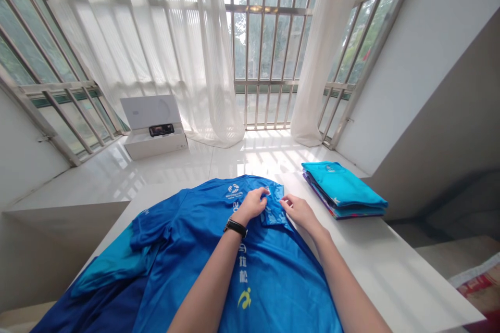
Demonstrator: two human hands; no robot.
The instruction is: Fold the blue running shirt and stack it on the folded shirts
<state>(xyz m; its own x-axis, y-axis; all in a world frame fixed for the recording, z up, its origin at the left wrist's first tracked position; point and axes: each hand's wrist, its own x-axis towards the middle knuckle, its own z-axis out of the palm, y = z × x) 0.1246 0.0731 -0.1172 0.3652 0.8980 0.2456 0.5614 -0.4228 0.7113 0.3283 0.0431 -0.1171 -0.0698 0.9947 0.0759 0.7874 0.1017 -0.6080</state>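
A blue shirt (pixel 195 255) lies spread on the near part of a white table (pixel 406 276), its collar end toward the far side and its hem running out of view at the near edge. A white emblem (pixel 233 190) sits near the collar, and white lettering (pixel 242 263) runs down the middle to a yellow-green figure (pixel 245 298). At the far right of the shirt, a glossy folded section (pixel 275 214) lies on top of the body. The person's left hand (pixel 253 205), with a dark-strapped watch (pixel 236 227) at the wrist, rests on this section's left side with fingers bent and close together; whether it grips the cloth cannot be told. The right hand (pixel 302 212) is at the section's right edge, thumb and fingertips narrowed together, though a pinch on the fabric cannot be made out. Left of the shirt lie a teal garment (pixel 113 263) and a dark navy one, partly beneath it. To the right, apart from the hands, sits a stack of folded clothes (pixel 346 187), bright blue on top. Beyond the table, on the far left of a glossy sill (pixel 219 158), stands an open white box (pixel 156 149) with a phone (pixel 161 130) propped in it, before sheer curtains (pixel 211 62) and a barred window.
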